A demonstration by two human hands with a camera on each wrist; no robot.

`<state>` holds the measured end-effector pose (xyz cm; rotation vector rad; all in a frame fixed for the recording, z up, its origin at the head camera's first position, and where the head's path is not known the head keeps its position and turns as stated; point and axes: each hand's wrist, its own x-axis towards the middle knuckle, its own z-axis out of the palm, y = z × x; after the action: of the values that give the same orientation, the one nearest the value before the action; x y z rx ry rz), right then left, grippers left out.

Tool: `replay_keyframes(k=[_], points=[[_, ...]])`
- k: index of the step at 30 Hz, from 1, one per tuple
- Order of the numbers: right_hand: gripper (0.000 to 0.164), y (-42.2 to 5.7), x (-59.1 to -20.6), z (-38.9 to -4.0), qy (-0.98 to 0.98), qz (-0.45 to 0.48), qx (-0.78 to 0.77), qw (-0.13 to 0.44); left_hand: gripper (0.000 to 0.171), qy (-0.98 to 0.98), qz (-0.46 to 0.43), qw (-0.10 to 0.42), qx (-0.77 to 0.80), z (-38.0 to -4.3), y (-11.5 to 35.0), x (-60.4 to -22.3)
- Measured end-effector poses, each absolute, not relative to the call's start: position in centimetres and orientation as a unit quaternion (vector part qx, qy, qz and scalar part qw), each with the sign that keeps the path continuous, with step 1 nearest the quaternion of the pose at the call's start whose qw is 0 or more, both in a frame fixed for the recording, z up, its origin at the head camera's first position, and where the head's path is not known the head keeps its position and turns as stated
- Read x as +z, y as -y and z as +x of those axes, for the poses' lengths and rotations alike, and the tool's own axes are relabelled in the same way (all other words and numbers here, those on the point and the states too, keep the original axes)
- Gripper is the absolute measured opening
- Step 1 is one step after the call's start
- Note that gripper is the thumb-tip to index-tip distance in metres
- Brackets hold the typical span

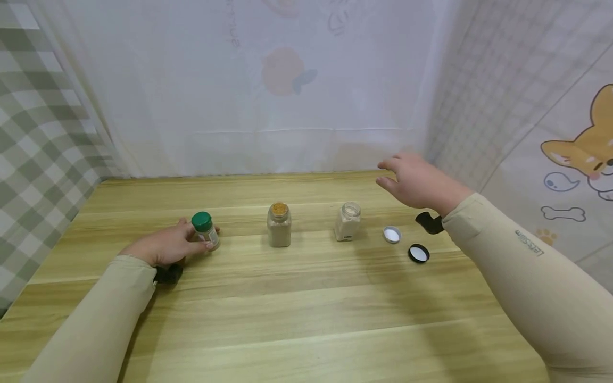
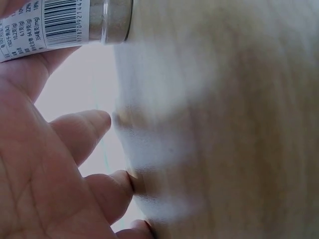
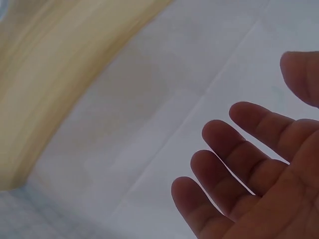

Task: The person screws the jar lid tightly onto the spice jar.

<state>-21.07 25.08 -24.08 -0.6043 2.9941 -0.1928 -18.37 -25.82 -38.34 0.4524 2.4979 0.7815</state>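
Observation:
At the left of the table, my left hand [image 1: 163,246] grips a small spice jar [image 1: 211,239] with a green lid [image 1: 201,221] between thumb and index finger. The jar stands upright. In the left wrist view its barcode label [image 2: 62,22] shows at the top, while the other fingers spread down to the tabletop. My right hand [image 1: 414,180] hovers above the back right of the table, holding nothing, its fingers [image 3: 224,144] extended and parted. Nearest below it are an uncapped glass jar [image 1: 347,227] of pale powder and a white-lined grey cap [image 1: 391,234].
An uncapped glass jar [image 1: 280,233] with brownish contents stands mid-table, orange-brown at its mouth. A black cap [image 1: 419,254] lies inside up beside the grey one. Behind the wooden table [image 1: 297,330] hangs a white curtain [image 1: 191,85]; printed cloth borders both sides.

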Motion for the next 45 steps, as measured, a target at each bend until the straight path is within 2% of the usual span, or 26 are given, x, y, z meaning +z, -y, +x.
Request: replay_keyframes(k=[5, 12, 16, 18, 22, 28, 33, 38, 45], points=[[0.05, -27.5, -26.2, -20.8, -0.979, -0.184, -0.053, 0.068, 0.059, -0.911, 0.165, 0.242, 0.291, -18.5, 25.7, -38.3], [0.049, -29.6, -28.7, -20.1, -0.976, -0.19, -0.04, 0.097, 0.073, -0.921, 0.162, 0.234, 0.267, -18.2, 25.8, -38.4], [0.049, -30.3, -30.0, -19.9, -0.975, -0.195, -0.038, 0.104, 0.073, -0.921, 0.158, 0.221, 0.279, -18.0, 26.1, -38.4], [0.05, -30.7, -30.4, -19.7, -0.975, -0.191, -0.039, 0.11, 0.079, -0.919, 0.149, 0.218, 0.294, -17.9, 26.3, -38.3], [0.054, -31.3, -31.2, -19.5, -0.975, -0.181, -0.037, 0.123, 0.087, -0.92, 0.147, 0.179, 0.317, -17.7, 26.7, -37.5], [0.057, -31.6, -31.9, -19.2, -0.975, -0.172, -0.033, 0.135, 0.071, -0.92, 0.159, 0.094, 0.345, -17.7, 26.9, -35.4], [0.057, -31.7, -32.4, -19.1, -0.974, -0.173, -0.041, 0.139, 0.071, -0.915, 0.15, 0.05, 0.371, -17.6, 25.7, -33.4], [0.057, -31.9, -32.9, -19.0, -0.972, -0.179, -0.051, 0.141, 0.074, -0.915, 0.15, 0.022, 0.375, -17.1, 23.6, -31.9], [0.055, -32.1, -33.5, -18.7, -0.972, -0.188, -0.055, 0.131, 0.08, -0.927, 0.181, 0.014, 0.328, -16.3, 19.8, -31.0]])
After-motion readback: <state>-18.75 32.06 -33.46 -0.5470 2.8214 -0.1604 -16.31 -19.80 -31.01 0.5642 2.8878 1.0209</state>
